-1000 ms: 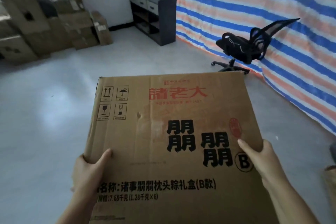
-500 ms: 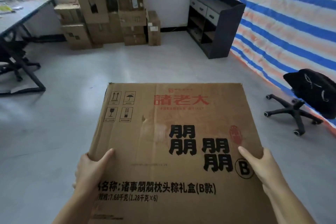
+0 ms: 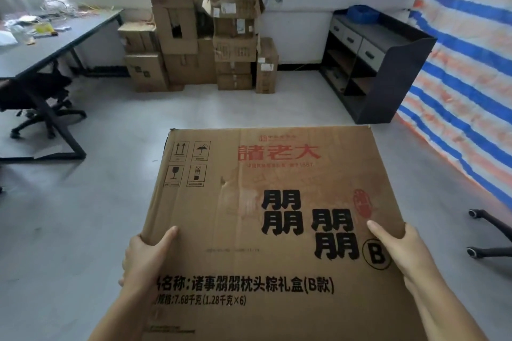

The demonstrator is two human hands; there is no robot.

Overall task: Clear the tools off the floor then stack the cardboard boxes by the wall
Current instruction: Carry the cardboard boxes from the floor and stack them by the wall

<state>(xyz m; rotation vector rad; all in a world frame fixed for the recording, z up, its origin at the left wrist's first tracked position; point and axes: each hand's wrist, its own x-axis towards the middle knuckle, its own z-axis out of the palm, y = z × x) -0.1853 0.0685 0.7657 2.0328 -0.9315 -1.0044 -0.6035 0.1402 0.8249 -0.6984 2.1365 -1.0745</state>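
Both hands, left hand and right hand, grip the box; the view has swung to the stack, now dead ahead.

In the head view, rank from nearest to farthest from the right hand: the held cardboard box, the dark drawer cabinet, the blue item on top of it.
1. Cardboard box: gripped by the right hand.
2. Dark drawer cabinet: ahead, right, by the tarp.
3. Blue item: on the cabinet's far end, against the wall.
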